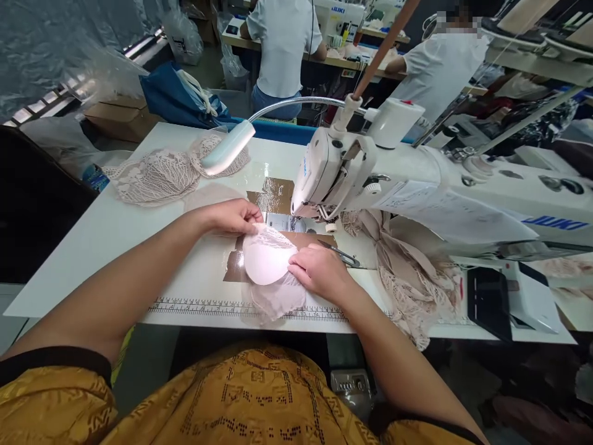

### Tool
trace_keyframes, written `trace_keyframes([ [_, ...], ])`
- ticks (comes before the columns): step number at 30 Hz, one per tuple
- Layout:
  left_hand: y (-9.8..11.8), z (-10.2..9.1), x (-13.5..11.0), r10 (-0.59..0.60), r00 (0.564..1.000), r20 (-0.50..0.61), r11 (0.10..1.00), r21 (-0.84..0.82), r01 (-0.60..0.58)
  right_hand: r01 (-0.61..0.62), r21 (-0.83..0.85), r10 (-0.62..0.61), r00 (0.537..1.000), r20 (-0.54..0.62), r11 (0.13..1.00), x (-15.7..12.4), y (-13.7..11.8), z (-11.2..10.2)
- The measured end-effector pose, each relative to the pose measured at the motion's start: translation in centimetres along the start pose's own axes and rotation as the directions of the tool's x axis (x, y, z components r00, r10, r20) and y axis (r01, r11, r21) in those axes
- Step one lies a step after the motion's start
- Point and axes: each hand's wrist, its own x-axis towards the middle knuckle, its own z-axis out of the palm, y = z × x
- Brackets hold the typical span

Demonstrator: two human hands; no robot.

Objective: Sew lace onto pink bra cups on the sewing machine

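On the white sewing table, just in front of the needle of a JUKI sewing machine, lies a foam cup: pale pink, smooth, rounded, hollow side up. Under and around it sits a lace panel of the same blush tone, its openwork showing along the cup's top edge and spilling past the table's front edge over the printed ruler strip. Both rest partly on a brown tape patch stuck to the tabletop.

Left hand: forearm stretched long across the table, wrist low, fingers drawn narrow, tips pinching the lace panel at the cup's upper left rim.

Right hand: comes in from the lower right, knuckles up, fingers curled, tips on the cup's right edge where it meets the lace. Thumb is hidden underneath; cannot tell whether it pinches or only presses.

Metal snips lie just behind the right hand, beside the machine's bed. A gooseneck lamp hangs over the table's far left, above a heap of lace cups. More lace pieces drape under the machine arm on the right, near a black-screened device. At benches well behind, one person sits facing away and another person bends over work.
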Motion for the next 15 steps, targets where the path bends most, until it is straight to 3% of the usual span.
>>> trace_keyframes([
  [4, 0.8, 0.6, 2.6, 0.13, 0.982, -0.137, 0.983, 0.15, -0.109, 0.059, 0.138, -0.072, 0.993, 0.091, 0.989, 0.0, 0.3, -1.2],
  [9, 2.0, 1.5, 4.7, 0.186, 0.972, -0.143, 0.919, 0.376, -0.12, -0.064, 0.172, 0.083, 0.991, -0.102, 0.983, 0.6, 1.5, -0.5],
  [12, 2.9, 1.9, 3.9, 0.246, 0.955, -0.165, 0.863, 0.486, -0.138, -0.141, 0.101, 0.153, 0.98, -0.123, 0.985, 0.8, 2.0, 0.8],
  [15, 3.6, 3.5, 2.0, 0.354, 0.906, -0.23, 0.757, 0.64, -0.134, -0.159, 0.059, 0.164, 0.981, -0.1, 0.986, 0.8, 2.0, 1.6],
])
